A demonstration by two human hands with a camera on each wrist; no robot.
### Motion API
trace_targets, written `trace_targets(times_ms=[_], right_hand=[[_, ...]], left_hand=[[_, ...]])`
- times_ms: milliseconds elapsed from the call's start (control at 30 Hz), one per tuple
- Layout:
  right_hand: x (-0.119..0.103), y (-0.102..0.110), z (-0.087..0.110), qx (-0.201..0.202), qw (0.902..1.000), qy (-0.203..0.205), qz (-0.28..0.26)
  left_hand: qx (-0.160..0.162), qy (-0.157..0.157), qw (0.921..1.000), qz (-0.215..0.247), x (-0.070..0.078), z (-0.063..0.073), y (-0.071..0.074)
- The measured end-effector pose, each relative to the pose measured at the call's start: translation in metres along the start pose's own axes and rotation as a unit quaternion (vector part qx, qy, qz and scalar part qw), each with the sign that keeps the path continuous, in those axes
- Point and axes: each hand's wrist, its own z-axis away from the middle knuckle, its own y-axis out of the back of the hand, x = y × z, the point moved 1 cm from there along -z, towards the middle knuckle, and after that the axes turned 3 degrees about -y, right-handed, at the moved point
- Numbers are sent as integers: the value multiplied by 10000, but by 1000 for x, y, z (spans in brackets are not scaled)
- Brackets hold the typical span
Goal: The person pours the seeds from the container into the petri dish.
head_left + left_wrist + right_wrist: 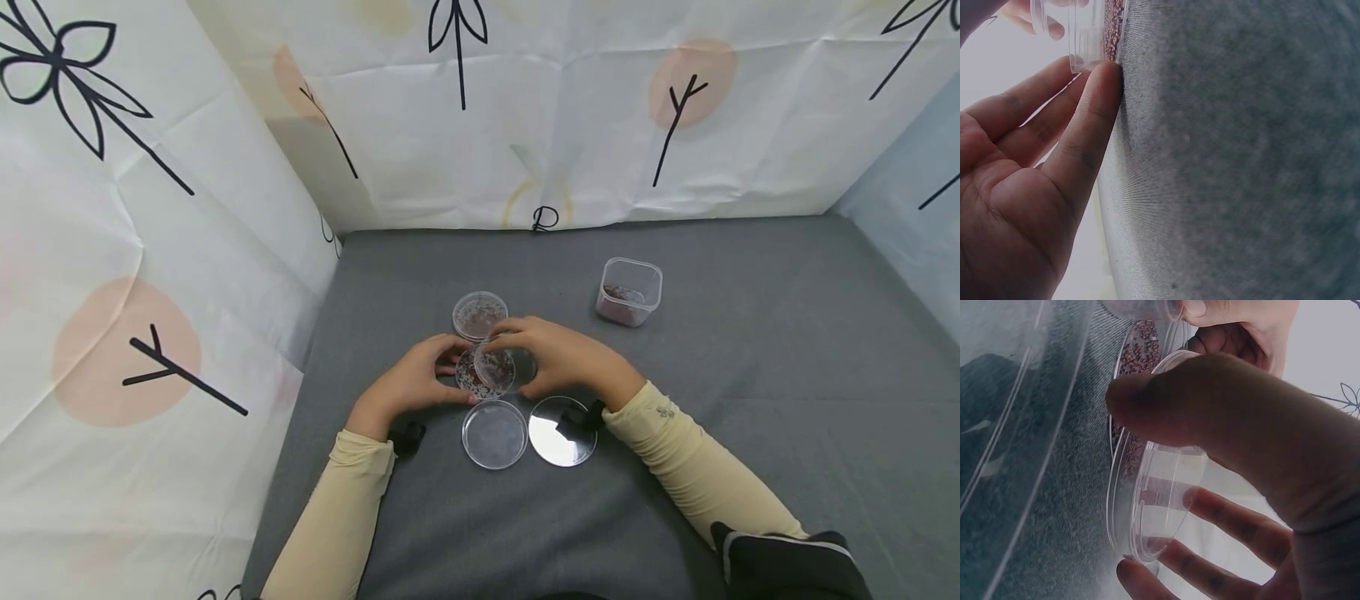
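Note:
A round clear petri dish (pixel 469 382) with reddish-brown grains in it stands on the grey cloth. My left hand (pixel 411 381) holds its side between thumb and fingers, as the left wrist view also shows. Above that dish, slightly tilted and partly overlapping it, is a clear petri dish lid (pixel 1169 481); my right hand (pixel 566 354) grips this by the rim, thumb on one side and fingers on the other. Directly behind is another petri dish (pixel 478 313) with similar grains. Whether the lid touches the dish below I cannot tell.
Two clear round dish parts (pixel 495 435) lie side by side nearer my body, the right one (pixel 558 437) partly under my right wrist. A square clear plastic tub (pixel 628 293) holding brownish grains stands at the back right. Patterned white sheets (pixel 600 108) enclose the grey table.

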Motion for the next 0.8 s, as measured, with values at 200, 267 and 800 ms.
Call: trace_targets(times_ms=[200,267,800], right_hand=[[0,-3,-2,-144,9998,89,-110],[0,-4,-2,-162,9998,91,-124],[1,-9,-2,35,9994,199,-293]], left_hand=[[-10,13,10000,-51,-1,0,0],[-8,6,10000,-63,-1,0,0],[-16,-143,9998,-104,-3,-1,0]])
